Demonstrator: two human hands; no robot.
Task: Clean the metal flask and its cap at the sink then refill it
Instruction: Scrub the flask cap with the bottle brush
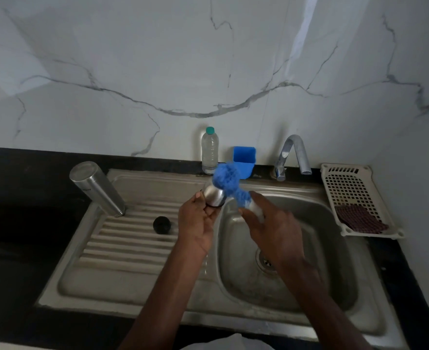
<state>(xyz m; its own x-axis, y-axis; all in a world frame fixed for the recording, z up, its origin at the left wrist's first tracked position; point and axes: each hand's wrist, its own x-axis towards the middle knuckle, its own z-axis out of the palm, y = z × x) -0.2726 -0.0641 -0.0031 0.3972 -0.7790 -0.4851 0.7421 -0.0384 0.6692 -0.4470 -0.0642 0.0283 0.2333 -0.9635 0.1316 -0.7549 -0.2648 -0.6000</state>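
Note:
The metal flask (pixel 96 188) stands upside down, mouth on the ribbed drainboard (pixel 122 248) at the left. A small black inner stopper (pixel 162 225) lies on the ribs near it. My left hand (pixel 197 223) grips the steel cap (pixel 214 196) over the sink's left rim. My right hand (pixel 271 223) holds a blue fluffy brush (pixel 229 183) by its pale handle, with the blurred bristles against the cap.
The steel sink basin (pixel 334 248) with its drain (pixel 267 262) lies below my right hand. The tap (pixel 292 155), a clear water bottle (pixel 209 151) and a blue holder (pixel 244 160) stand at the back. A white plastic basket (pixel 354 190) holding a dark scrub pad (pixel 361 221) sits at the right.

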